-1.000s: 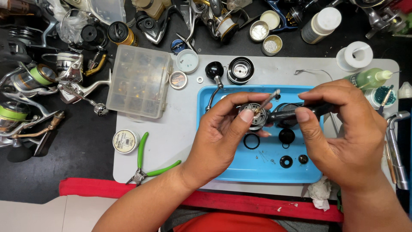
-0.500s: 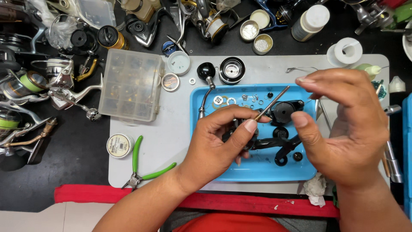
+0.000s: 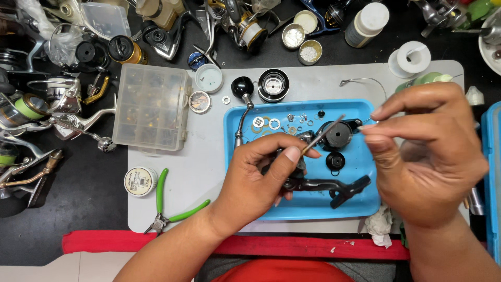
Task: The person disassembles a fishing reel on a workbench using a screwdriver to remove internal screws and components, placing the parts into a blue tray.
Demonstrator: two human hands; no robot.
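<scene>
My left hand (image 3: pixel 263 169) grips a black fishing reel body (image 3: pixel 334 187) over the blue tray (image 3: pixel 313 210). A thin metal shaft (image 3: pixel 326 133) sticks up and to the right from under its thumb. My right hand (image 3: pixel 428 151) hovers over the tray's right edge, just off the shaft's tip. Its thumb and forefinger pinch what looks like a tiny wire part (image 3: pixel 373 118). In the tray lie a round black reel part (image 3: pixel 337 137), a small black cap (image 3: pixel 335 161) and several washers (image 3: pixel 266 123).
A crank handle with a black knob (image 3: pixel 241 86) and a spool (image 3: pixel 273 83) sit by the tray's top edge. A clear parts box (image 3: pixel 151 109), green pliers (image 3: pixel 167 206) and a line spool (image 3: pixel 140 181) lie to the left. Reels crowd the far left and the back.
My right hand has drawn away to the right from the shaft, and its fingers stay pinched. My left hand has lowered the reel body onto the tray.
</scene>
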